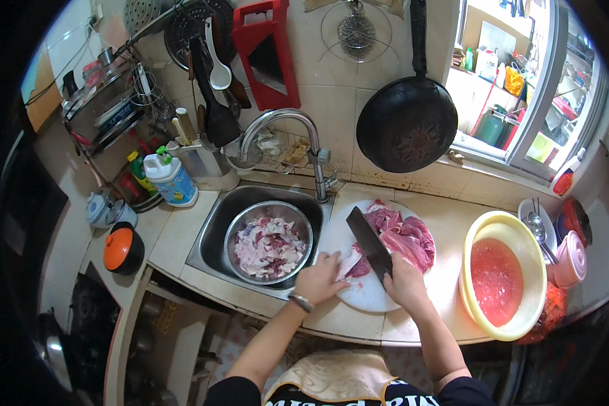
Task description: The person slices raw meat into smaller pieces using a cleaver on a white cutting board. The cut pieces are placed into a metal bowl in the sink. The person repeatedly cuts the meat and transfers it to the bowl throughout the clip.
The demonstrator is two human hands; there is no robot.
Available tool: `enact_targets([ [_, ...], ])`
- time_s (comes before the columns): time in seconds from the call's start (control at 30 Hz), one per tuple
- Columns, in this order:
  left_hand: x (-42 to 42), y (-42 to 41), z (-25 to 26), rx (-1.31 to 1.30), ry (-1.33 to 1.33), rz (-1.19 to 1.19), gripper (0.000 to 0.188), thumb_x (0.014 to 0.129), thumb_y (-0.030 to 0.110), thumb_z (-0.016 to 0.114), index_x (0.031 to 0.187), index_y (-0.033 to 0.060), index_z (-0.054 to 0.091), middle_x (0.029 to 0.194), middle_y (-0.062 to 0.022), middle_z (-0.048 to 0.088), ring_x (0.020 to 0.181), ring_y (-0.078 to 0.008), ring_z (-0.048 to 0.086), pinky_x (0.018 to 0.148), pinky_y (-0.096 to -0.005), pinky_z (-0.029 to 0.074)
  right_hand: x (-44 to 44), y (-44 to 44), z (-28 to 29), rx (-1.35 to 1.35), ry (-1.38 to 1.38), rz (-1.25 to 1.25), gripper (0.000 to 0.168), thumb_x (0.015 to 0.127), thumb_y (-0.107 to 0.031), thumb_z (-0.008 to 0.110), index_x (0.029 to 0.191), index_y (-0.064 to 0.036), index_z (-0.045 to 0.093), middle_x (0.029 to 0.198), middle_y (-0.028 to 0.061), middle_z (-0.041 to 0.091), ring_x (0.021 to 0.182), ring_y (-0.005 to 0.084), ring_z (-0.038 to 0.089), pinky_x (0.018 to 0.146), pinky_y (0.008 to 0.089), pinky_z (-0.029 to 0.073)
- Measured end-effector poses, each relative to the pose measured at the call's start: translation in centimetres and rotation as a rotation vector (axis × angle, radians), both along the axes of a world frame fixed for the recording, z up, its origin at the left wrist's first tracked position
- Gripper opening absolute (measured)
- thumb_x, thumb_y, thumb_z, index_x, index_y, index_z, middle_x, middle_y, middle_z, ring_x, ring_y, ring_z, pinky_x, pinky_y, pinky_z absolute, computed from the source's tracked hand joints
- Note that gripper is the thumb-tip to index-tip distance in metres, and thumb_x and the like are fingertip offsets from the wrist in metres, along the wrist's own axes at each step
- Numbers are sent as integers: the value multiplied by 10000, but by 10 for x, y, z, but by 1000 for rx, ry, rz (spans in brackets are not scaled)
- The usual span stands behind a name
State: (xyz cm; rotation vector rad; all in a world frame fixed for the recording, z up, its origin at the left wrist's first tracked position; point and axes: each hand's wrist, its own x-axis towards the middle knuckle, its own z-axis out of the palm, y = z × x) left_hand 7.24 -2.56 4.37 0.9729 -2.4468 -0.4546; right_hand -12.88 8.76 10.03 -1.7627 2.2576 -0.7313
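Observation:
My right hand (405, 280) grips a broad-bladed cleaver (368, 238), its blade slanting across a round white cutting board (365, 297). Left of the blade lies a smaller piece of raw meat with pale fat (352, 263). The fingers of my left hand (324, 280) rest against that piece, and its thumb points toward the cleaver. Larger cuts of raw red meat (408, 236) lie on the board to the right of the blade. In the sink (208, 248) at left sits a steel bowl (228, 254) heaped with cut meat and fat (271, 248).
A yellow plastic basin (535, 284) of reddish liquid stands at the right on the tiled counter (446, 304). Behind the sink rises a chrome faucet (314, 137). A black frying pan (408, 124) hangs above the board. A blue-labelled jug (171, 180) and an orange-lidded pot (122, 248) stand left.

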Motion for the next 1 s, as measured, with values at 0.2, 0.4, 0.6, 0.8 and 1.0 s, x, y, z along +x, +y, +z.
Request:
enact_targets([
  [0.2, -43, -15, -17, -51, -261, -77, 318, 838, 319, 651, 1020, 83, 541, 846, -140, 640, 703, -344, 656, 632, -450, 533, -10, -6, -2, 90, 68, -194, 281, 777, -51, 560, 1038, 21, 486, 820, 284, 634, 792, 463, 635, 752, 548, 484],
  [0.4, -14, -42, 22, 112, -100, -90, 214, 849, 266, 582, 903, 60, 567, 808, -170, 655, 752, -382, 645, 656, -485, 503, -23, 5, -3, 40, 41, -284, 330, 778, -62, 561, 1091, 8, 479, 812, 292, 638, 781, 470, 639, 750, 560, 490],
  [0.6, -18, -53, 86, 529, 93, -150, 153, 904, 152, 527, 947, 32, 611, 613, -80, 642, 449, -169, 634, 428, -309, 495, -25, 6, -6, 72, 45, -236, 355, 771, -81, 594, 1085, 25, 466, 786, 279, 640, 767, 464, 642, 728, 550, 500],
  [0.8, -35, -41, 60, 983, 409, -293, 126, 905, 118, 542, 945, 25, 617, 709, 34, 549, 630, -39, 487, 559, -201, 408, -34, 10, -16, 51, 21, -193, 393, 760, -76, 611, 1110, 23, 462, 790, 275, 642, 768, 465, 639, 723, 551, 495],
  [1.0, -13, -12, 0, 984, 143, -29, 273, 861, 240, 574, 929, -15, 644, 713, -28, 623, 611, -104, 564, 564, -261, 466, -36, 15, -10, -87, -52, -117, 390, 761, -61, 617, 1103, 26, 451, 804, 283, 629, 761, 471, 626, 703, 546, 492],
])
